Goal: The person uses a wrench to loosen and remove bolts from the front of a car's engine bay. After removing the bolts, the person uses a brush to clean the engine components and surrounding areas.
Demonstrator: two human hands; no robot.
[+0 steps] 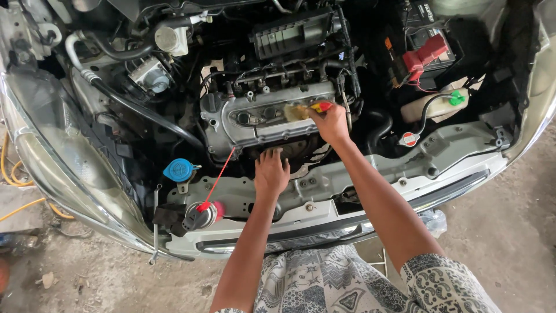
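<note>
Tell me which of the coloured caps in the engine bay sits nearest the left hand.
The blue reservoir cap, just left of the left hand; the green cap and red battery terminal cover lie far right.

Right hand with brush on silver engine cover, left hand below it.

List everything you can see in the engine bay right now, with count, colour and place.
brush: 1, yellow and red handle, pale bristles, on the valve cover
valve cover: 1, silver, centre of bay
air box: 1, black, behind the cover
battery terminal cap: 1, red, upper right
reservoir cap: 1, blue, front left
coolant tank cap: 1, green, right
yellow hose: 1, on the floor, far left
left hand: resting on the engine front, empty
right hand: fingers closed on the brush
</note>
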